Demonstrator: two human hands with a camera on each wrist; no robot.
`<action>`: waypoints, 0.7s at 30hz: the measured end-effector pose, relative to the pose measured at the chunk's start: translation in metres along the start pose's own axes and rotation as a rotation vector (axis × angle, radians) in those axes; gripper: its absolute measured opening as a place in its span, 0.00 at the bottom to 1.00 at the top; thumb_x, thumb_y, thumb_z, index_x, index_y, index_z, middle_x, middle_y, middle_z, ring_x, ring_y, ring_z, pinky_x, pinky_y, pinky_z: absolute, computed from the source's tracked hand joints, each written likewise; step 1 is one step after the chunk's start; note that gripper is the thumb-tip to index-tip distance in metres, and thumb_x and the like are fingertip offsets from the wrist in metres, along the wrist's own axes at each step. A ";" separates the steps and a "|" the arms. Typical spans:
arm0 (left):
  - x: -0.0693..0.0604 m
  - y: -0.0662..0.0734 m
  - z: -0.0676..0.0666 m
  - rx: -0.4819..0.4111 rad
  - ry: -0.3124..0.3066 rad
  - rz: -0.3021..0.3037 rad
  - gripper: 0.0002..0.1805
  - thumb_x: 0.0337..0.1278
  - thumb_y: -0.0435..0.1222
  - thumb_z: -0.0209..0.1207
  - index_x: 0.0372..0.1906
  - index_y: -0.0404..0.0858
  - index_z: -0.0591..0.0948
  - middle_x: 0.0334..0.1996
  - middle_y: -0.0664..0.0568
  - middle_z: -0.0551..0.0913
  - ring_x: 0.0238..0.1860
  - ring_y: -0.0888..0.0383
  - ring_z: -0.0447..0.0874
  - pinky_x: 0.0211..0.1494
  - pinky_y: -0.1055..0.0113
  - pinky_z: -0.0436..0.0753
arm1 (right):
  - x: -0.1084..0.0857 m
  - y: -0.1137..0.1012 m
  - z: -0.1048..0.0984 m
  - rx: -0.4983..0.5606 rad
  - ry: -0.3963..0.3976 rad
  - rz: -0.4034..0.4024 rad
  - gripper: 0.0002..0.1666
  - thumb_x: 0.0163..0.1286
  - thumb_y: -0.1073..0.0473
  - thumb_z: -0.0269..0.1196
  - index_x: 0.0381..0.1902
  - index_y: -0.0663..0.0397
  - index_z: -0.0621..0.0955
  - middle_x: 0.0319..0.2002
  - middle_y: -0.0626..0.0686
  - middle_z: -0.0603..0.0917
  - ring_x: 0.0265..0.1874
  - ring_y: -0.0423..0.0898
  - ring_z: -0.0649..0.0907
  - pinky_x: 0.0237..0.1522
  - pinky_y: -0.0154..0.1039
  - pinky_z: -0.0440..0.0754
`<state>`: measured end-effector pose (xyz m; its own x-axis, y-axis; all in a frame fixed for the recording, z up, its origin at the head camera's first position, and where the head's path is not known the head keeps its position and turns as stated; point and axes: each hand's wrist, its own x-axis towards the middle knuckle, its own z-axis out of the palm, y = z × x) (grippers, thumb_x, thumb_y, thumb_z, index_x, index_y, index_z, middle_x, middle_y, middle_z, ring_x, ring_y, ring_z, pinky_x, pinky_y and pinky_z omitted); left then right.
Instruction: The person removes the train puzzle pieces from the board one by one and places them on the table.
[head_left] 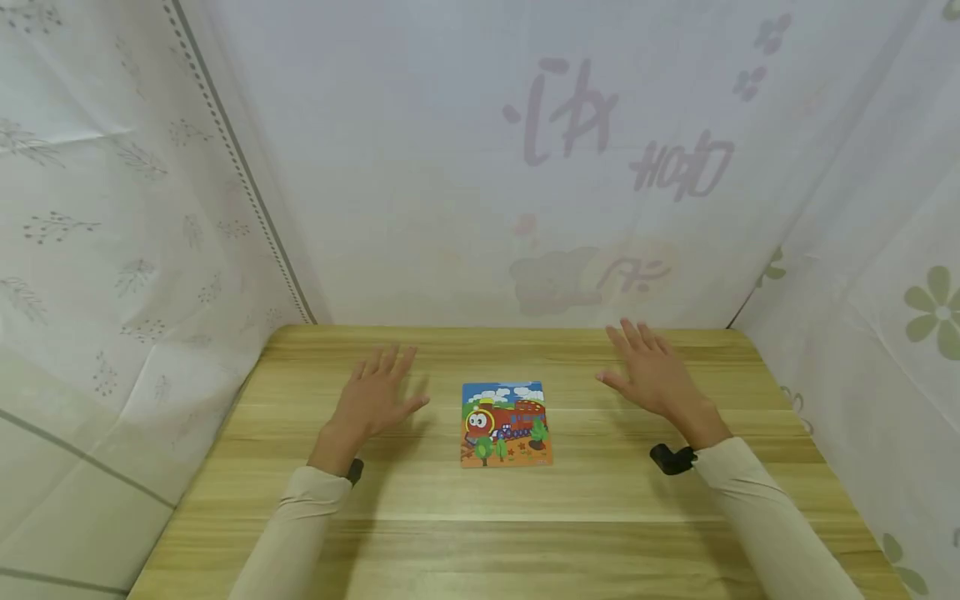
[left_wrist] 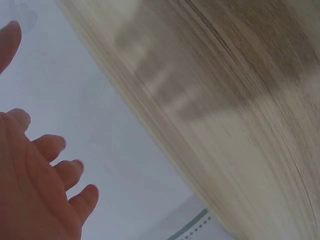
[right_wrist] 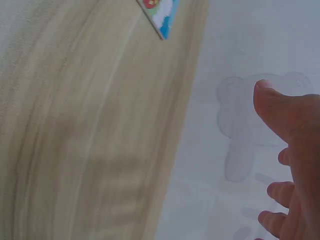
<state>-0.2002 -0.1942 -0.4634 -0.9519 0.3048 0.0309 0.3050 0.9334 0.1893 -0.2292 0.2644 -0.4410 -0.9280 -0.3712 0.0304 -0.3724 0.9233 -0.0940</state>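
Observation:
A square picture board (head_left: 506, 425) with a cartoon red train, trees and clouds lies flat on the table between the two hands. To its left, the left hand (head_left: 372, 400) hovers with fingers spread, holding nothing; its shadow falls on the wood. On the other side, the right hand (head_left: 656, 379) is also raised with fingers apart and grips nothing. One corner of the board (right_wrist: 162, 20) shows at the top of the right wrist view. The left wrist view catches the left palm and fingers (left_wrist: 47, 150) away from the tabletop.
The wooden table (head_left: 600, 517) has a striped light grain. A pale printed cloth (head_left: 420, 167) hangs behind its far edge, with patterned cloths (head_left: 97, 250) along the left and right sides. Each wrist wears a black camera mount (head_left: 671, 459).

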 end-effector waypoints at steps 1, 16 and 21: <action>0.001 0.001 0.001 -0.003 -0.008 0.000 0.50 0.64 0.62 0.54 0.80 0.41 0.50 0.77 0.35 0.50 0.76 0.31 0.46 0.75 0.35 0.50 | 0.001 -0.001 0.002 0.003 -0.009 -0.005 0.51 0.73 0.33 0.54 0.80 0.55 0.51 0.78 0.66 0.49 0.76 0.69 0.51 0.71 0.67 0.51; 0.005 0.021 0.026 -0.064 -0.027 0.039 0.54 0.57 0.60 0.62 0.79 0.37 0.53 0.68 0.36 0.72 0.67 0.36 0.70 0.66 0.38 0.68 | 0.013 -0.020 0.031 0.031 -0.028 -0.077 0.49 0.71 0.37 0.58 0.78 0.58 0.56 0.77 0.67 0.55 0.73 0.69 0.59 0.70 0.66 0.58; 0.004 0.028 0.040 -0.144 -0.160 0.041 0.55 0.57 0.63 0.61 0.79 0.38 0.51 0.74 0.39 0.62 0.74 0.37 0.58 0.70 0.36 0.62 | 0.019 -0.030 0.039 0.055 -0.032 -0.087 0.49 0.72 0.37 0.58 0.77 0.60 0.56 0.76 0.67 0.56 0.73 0.68 0.59 0.71 0.64 0.59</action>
<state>-0.1938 -0.1590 -0.4967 -0.9188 0.3784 -0.1121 0.3248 0.8863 0.3300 -0.2359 0.2260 -0.4761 -0.8911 -0.4537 0.0092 -0.4501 0.8809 -0.1467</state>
